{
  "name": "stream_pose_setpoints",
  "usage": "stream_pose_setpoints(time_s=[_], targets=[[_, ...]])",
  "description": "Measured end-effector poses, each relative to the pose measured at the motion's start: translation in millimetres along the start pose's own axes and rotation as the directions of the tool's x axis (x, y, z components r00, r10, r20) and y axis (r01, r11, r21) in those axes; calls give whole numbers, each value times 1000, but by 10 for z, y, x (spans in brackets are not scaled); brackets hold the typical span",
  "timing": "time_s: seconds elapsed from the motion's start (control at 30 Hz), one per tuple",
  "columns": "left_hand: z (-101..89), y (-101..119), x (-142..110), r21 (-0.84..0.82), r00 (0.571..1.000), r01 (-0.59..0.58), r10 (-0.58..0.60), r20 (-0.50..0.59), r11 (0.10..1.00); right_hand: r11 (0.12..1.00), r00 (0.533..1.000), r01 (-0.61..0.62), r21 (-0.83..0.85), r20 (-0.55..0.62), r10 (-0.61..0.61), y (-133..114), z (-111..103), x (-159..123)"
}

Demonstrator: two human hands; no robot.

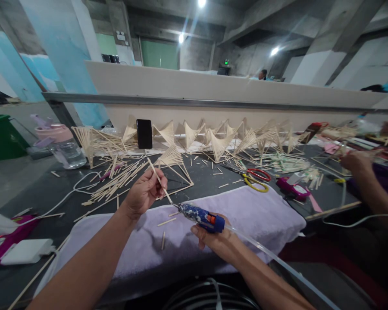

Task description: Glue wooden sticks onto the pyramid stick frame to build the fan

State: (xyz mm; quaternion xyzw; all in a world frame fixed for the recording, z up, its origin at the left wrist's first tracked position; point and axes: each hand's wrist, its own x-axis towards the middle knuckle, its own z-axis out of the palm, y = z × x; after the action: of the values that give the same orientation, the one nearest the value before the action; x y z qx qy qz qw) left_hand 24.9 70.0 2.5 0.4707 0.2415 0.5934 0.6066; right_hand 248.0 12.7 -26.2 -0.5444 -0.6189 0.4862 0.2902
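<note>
Between the fingertips of my left hand (pixel 145 191) is a thin wooden stick (pixel 160 181), slanting down to the right. My right hand (pixel 210 234) is wrapped round a blue hot glue gun (pixel 197 215), smeared with white glue, a long clear glue stick (pixel 271 254) trailing from its back. The gun's nozzle meets or nearly meets the stick's lower end; I cannot tell if they touch. Just behind my left hand stands a fan-shaped stick model (pixel 171 157). Under both hands lies a lilac towel (pixel 245 211) with a few short stick pieces on it.
Loose sticks (pixel 123 178) lie left of centre. More fan-shaped models (pixel 220 142) line the back near a phone (pixel 144 134). Scissors (pixel 255 183) lie right of centre, near a magenta device (pixel 292 188). A water bottle (pixel 64 146) stands left; another person's hand (pixel 357 163) works at right.
</note>
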Motion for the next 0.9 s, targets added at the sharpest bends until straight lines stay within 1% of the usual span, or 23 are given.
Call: stream_pose_setpoints(time_s=[0.13, 0.27, 0.4, 0.47, 0.57, 0.67, 0.8, 0.9], targets=[[9, 3, 0, -3, 1000, 9, -9, -14, 1000, 1000, 1000, -7, -19, 8, 7, 10, 1, 6], [7, 14, 7, -19, 1000, 4, -4, -17, 1000, 1000, 1000, 16, 11, 17, -16, 15, -11, -9], [0, 29, -8, -49, 1000, 9, -8, 12, 999, 1000, 1000, 10, -29, 23, -10, -47, -85, -31], [7, 28, -31, -21, 997, 66, -65, 47, 998, 999, 1000, 18, -39, 3, -18, -117, -144, -33], [32, 17, -71, 54, 977, 174, -179, 118, 983, 998, 996, 64, -9, -55, -64, -244, -226, -19], [52, 1, -98, 105, 956, 227, -242, 165, 968, 992, 987, 128, 20, -96, -126, -336, -263, 8], [48, -20, -115, 104, 933, 285, -301, 199, 953, 981, 972, 194, -16, -130, -195, -354, -251, 54], [35, -38, -121, 142, 904, 326, -352, 243, 935, 974, 966, 219, -56, -130, -225, -327, -227, 88]])
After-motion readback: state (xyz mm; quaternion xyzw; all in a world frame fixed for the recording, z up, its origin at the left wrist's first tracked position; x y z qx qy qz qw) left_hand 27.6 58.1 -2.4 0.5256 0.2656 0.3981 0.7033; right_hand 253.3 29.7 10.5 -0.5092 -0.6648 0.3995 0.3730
